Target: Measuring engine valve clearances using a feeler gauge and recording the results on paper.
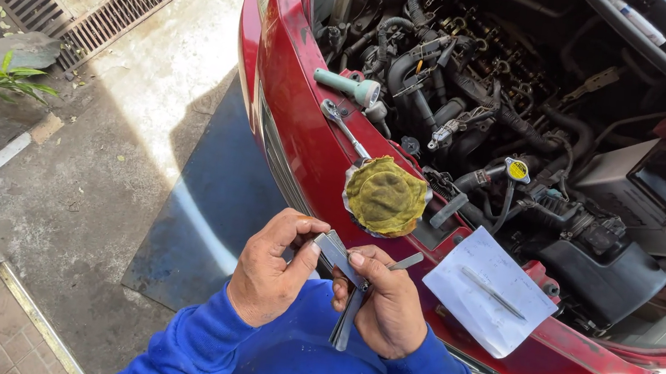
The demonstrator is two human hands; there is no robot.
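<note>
Gripping a feeler gauge set (344,276) between them, left hand (269,267) and right hand (386,306) closed around its blades

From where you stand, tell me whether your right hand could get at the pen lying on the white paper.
Probably yes. The pen lies bare on the white paper just beside the right hand, nothing between them. But both that hand and the left hand hold the metal blades.

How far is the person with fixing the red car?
Done: the red car stands with its engine uncovered, and a ratchet, a flashlight, a yellow rag and a paper with a pen are laid out along its front edge. In hand: the left hand and right hand fan out thin metal blades. Left: the engine is still uncovered.
</note>
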